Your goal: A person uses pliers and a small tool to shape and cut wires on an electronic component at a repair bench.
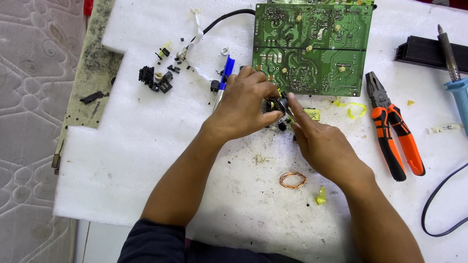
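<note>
1. Nearest the near edge of the white foam sheet (146, 160), a small coil of copper wire (293, 180) lies just left of the right forearm, with a scrap of yellow tape (320, 196) beside it.
2. The left hand (243, 104) is curled tight around a small black component (278, 105), pinching it between thumb and fingertips near the middle of the sheet.
3. The right hand (324, 143) reaches in from the right, its forefinger and thumb closed on the same part; what exactly they grip is too small to tell.
4. The component looks dark, blocky and small, mostly hidden by the fingers, with black crumbs scattered under it.
5. Just left of the left hand lies a blue-handled tool (224, 80).
6. Right of the hands, orange-and-black pliers (392, 131) lie on the foam.
7. Toward the far edge sits a green circuit board (312, 46), solder side up; black broken bits (153, 80) lie far left, and a soldering iron (453, 73) is at the far right.
</note>
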